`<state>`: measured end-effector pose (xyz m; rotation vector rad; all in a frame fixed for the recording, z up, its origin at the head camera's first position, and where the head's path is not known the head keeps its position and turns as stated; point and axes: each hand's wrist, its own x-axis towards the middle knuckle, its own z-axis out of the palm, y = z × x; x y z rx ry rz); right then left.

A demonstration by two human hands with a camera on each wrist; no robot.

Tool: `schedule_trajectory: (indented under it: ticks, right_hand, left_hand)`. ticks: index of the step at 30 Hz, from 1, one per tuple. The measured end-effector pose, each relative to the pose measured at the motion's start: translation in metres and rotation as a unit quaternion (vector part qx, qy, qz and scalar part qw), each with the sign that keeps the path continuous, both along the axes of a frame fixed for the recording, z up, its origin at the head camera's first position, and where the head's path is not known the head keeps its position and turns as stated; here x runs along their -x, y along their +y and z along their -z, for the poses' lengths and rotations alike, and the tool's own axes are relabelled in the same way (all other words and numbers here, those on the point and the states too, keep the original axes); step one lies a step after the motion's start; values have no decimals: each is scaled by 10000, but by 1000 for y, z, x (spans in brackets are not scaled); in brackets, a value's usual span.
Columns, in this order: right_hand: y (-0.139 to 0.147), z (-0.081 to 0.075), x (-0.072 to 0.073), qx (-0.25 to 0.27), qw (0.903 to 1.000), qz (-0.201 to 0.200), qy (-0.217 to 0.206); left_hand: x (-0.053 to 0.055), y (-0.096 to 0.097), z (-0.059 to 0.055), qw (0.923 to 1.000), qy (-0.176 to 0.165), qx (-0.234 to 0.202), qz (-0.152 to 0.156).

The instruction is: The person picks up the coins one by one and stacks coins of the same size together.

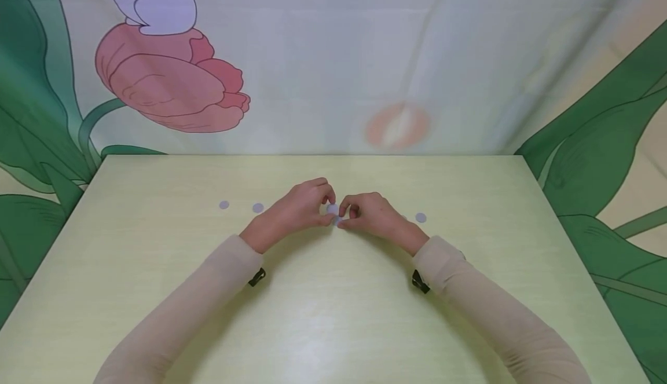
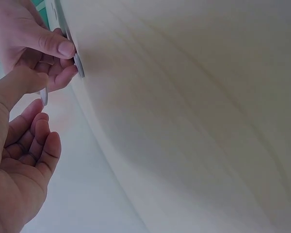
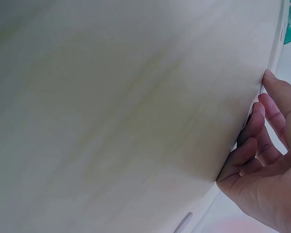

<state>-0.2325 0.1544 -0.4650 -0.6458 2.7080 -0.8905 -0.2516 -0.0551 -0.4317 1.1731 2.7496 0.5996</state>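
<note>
My left hand (image 1: 299, 205) pinches a thin, round, pale disc (image 2: 44, 96) between thumb and forefinger, its other fingers loosely bent. That disc is tipped on edge, as the left wrist view shows. Close beside it, my right hand (image 1: 376, 215) has thumb and fingertips at the edge of a second pale disc (image 2: 78, 65), low over the table. Both hands meet near the table's far middle, fingertips facing each other. In the right wrist view, the fingers of the right hand (image 3: 276, 141) are bent and their tips are right at the tabletop.
Two more pale discs, an outer one (image 1: 224, 205) and an inner one (image 1: 257, 208), lie left of the hands. Another disc (image 1: 420, 218) lies to the right. The pale wooden table (image 1: 312, 314) ends at a printed curtain (image 1: 323, 71) with a flower and leaves.
</note>
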Motion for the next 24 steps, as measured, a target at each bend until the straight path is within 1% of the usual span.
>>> schedule_trajectory:
  ticks: [3,16,24]
  right_hand:
    - [0,1,0,11,10000,-2,33]
    - [-1,-2,-1,93,9999,59,-60]
    - [-1,1,0,77,9999,116,-99]
  left_hand:
    - [1,1,2,10000,1,12,37]
    - [7,1,8,9995,-308,38,1]
    - [7,1,9,9986,-510,119,-48]
